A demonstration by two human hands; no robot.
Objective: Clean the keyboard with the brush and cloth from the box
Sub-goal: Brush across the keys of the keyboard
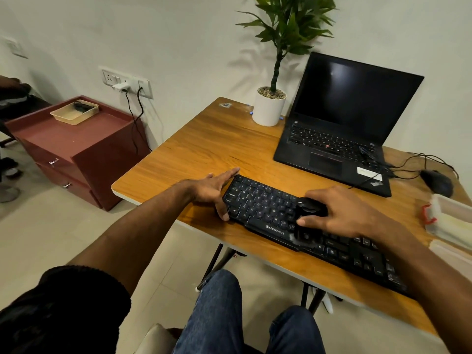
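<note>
Brushing is the step in hand, judging from how things lie: the right hand (339,213) curls its fingers and thumb round a small black brush (307,221) and holds it down on the middle keys of the flat black plastic keyboard (268,208), just above the printed brand strip, where the pale bristles blur against the front edge. The left hand (213,190) lies with its fingers straight and apart, pressed on the keyboard's left end and steadying it on the orange-brown wooden bench (204,146). The keyboard sits slantwise along the near edge of the bench, its right half running under the right forearm. At the right edge of the bench stands a clear plastic box with a red clasp (444,221), presumably the one the tools come from; no cloth can be made out. An open black laptop (339,129) and a white potted plant (269,108) stand behind. The next move likely calls for short strokes along the key rows toward the unbrushed right half, with the left hand holding the board firm so it does not slide off the edge.
</note>
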